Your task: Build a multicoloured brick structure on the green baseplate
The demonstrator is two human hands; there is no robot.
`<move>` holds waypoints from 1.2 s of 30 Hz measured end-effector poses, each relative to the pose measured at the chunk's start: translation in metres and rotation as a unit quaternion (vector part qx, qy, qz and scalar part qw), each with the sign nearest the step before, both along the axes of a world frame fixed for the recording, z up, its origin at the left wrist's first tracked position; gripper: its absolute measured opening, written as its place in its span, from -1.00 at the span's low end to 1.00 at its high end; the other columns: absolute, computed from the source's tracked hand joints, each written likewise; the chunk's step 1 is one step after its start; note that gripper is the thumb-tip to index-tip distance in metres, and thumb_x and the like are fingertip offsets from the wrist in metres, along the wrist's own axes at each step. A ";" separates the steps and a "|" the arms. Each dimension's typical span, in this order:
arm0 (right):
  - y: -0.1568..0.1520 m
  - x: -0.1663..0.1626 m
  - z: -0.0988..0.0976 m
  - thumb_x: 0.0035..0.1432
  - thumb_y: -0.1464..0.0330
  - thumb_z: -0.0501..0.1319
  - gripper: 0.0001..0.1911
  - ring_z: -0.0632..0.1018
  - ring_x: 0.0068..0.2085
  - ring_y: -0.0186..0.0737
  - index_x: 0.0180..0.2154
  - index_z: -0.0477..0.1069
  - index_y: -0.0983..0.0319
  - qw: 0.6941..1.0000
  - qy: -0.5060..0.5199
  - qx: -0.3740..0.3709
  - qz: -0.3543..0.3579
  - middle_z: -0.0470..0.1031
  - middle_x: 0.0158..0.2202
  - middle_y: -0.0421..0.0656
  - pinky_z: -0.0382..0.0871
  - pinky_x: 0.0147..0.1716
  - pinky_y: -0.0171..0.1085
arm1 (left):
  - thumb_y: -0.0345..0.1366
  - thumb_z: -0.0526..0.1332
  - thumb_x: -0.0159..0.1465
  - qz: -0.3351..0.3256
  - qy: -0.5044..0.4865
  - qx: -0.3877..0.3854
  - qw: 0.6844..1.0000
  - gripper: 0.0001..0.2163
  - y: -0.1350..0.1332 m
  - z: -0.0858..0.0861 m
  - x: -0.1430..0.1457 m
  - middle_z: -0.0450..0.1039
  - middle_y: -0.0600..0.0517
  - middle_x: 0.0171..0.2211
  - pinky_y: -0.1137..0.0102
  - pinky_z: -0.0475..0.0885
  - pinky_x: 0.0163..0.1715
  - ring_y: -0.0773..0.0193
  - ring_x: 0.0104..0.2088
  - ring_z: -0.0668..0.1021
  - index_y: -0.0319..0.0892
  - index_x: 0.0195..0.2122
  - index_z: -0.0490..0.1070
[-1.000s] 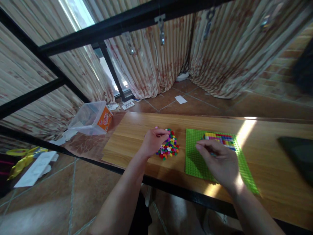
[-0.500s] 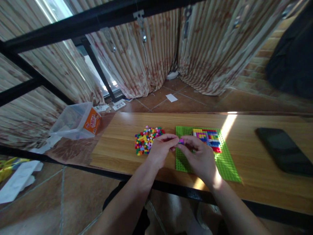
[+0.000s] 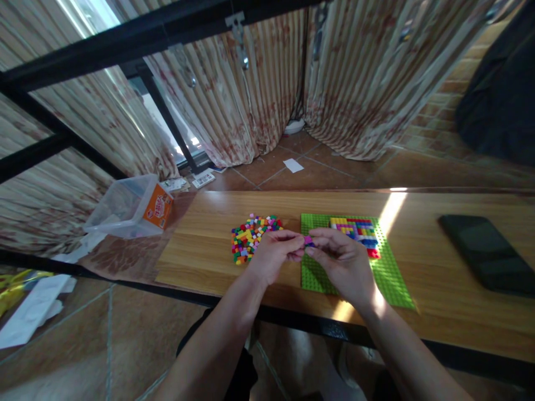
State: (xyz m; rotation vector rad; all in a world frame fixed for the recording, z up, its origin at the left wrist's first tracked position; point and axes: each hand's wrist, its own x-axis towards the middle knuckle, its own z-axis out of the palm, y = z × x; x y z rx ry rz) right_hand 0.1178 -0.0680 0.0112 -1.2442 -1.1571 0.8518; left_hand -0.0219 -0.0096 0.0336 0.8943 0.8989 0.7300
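My left hand [image 3: 273,255] and my right hand [image 3: 343,262] meet over the left edge of a green baseplate [image 3: 393,275] on the wooden table. Their fingertips pinch a small purple brick [image 3: 309,241] between them. Both hands are closed in a pinch. A pile of small multicoloured bricks [image 3: 253,236] lies just left of my left hand. On the far part of the baseplate sits a patch of assembled coloured bricks [image 3: 358,231], behind my right hand.
A black phone [image 3: 485,253] lies on the table [image 3: 209,245] at the right. A clear plastic box with an orange label [image 3: 131,206] stands left of the tabletop. Black metal bars [image 3: 125,44] cross overhead. Curtains hang behind, above a tiled floor.
One second ago my left hand was at the brick pile and my right hand over the baseplate. They came together around the purple brick; since half a second ago they have barely moved.
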 end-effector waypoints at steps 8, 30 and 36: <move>0.001 -0.019 -0.003 0.19 0.37 0.17 -0.87 0.57 -0.30 -0.23 -0.26 0.49 0.17 0.946 -0.324 -0.027 -0.005 0.58 -0.31 -0.17 0.38 -0.29 -0.26 | -0.19 0.46 -0.01 0.124 0.008 0.025 0.992 -0.74 0.019 0.006 -0.018 0.45 0.08 -0.52 0.52 0.36 -0.44 0.45 -0.51 0.46 -0.26 -0.42 0.51; 0.010 -0.017 -0.009 0.30 0.38 0.00 -0.69 0.61 -0.27 -0.17 -0.14 0.51 0.18 0.924 -0.380 -0.016 -0.035 0.62 -0.26 -0.11 0.40 -0.27 -0.25 | -0.27 0.25 0.23 0.053 0.151 0.088 0.983 -0.81 0.016 0.001 -0.010 0.41 0.09 -0.59 0.53 0.26 -0.60 0.45 -0.63 0.41 -0.24 -0.49 0.49; 0.004 -0.014 0.001 0.25 0.33 0.11 -0.73 0.60 -0.19 -0.16 -0.06 0.47 0.21 0.946 -0.316 0.025 -0.061 0.61 -0.16 -0.07 0.45 -0.19 -0.22 | -0.26 0.21 0.25 -0.010 0.188 0.135 0.973 -0.75 0.014 -0.003 -0.006 0.41 0.10 -0.61 0.50 0.26 -0.58 0.41 -0.62 0.41 -0.22 -0.55 0.44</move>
